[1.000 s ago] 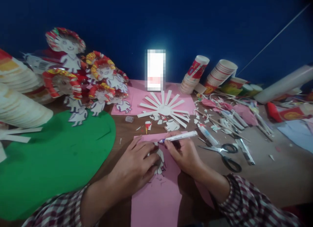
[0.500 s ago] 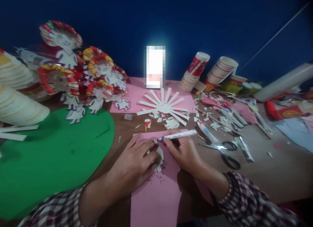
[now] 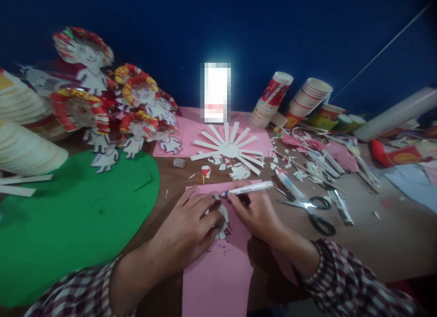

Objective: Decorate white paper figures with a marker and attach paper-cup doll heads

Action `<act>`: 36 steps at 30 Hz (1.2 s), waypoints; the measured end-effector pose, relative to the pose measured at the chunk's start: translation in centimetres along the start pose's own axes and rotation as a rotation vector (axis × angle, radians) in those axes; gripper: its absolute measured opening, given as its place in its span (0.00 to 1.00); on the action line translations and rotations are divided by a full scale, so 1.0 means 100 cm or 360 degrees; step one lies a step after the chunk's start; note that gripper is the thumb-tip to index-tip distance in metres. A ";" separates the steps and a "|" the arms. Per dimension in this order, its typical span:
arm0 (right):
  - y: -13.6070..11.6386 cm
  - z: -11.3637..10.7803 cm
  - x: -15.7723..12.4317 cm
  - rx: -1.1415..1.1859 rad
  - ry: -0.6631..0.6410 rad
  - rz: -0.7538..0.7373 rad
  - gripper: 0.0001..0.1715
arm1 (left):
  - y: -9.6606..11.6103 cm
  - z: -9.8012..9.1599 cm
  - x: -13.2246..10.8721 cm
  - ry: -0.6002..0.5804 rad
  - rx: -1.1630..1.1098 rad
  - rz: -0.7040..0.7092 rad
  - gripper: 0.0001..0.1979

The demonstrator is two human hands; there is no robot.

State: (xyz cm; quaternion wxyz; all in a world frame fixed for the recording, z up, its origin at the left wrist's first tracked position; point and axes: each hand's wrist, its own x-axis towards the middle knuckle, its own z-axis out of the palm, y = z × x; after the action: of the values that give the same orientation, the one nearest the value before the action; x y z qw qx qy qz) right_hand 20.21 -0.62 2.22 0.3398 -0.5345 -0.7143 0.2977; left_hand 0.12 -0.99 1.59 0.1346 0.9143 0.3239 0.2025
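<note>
My left hand [image 3: 186, 228] lies flat with its fingers pressed on a small white paper cut-out figure [image 3: 223, 221] that rests on a pink sheet [image 3: 221, 276]. My right hand [image 3: 254, 210] is closed around a white marker pen [image 3: 249, 188], its tip at the top of the figure. Both sleeves are checked. Part of the figure is hidden under my left fingers.
A green round sheet [image 3: 78, 217] lies at the left, with finished paper dolls [image 3: 136, 98] behind it. A white sun-shaped cut-out [image 3: 228, 149] sits on pink paper ahead. Scissors [image 3: 312, 212], a glue tube [image 3: 288, 185], scraps and stacked paper cups [image 3: 309, 100] lie to the right.
Both hands stay on the cut-out and pen almost unmoved; the pen tip shifts only slightly. The view has tilted down a little.
</note>
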 end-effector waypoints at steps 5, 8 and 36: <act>-0.001 -0.001 0.000 0.0019 0.0035 0.0022 0.07 | 0.000 -0.001 0.000 -0.0011 -0.0011 0.0005 0.07; 0.000 0.000 0.000 0.0019 0.0045 0.0048 0.06 | 0.000 -0.001 0.000 -0.0001 -0.0002 0.0010 0.07; -0.002 -0.002 -0.001 0.0061 0.0012 0.0026 0.06 | 0.000 -0.001 0.001 -0.0015 -0.0034 0.0010 0.08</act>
State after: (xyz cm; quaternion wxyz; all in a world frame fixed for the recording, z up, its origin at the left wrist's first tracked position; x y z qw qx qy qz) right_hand 20.25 -0.71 2.45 0.3501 -0.5348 -0.7028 0.3121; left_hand 0.16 -0.90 1.74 0.1454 0.9147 0.3183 0.2021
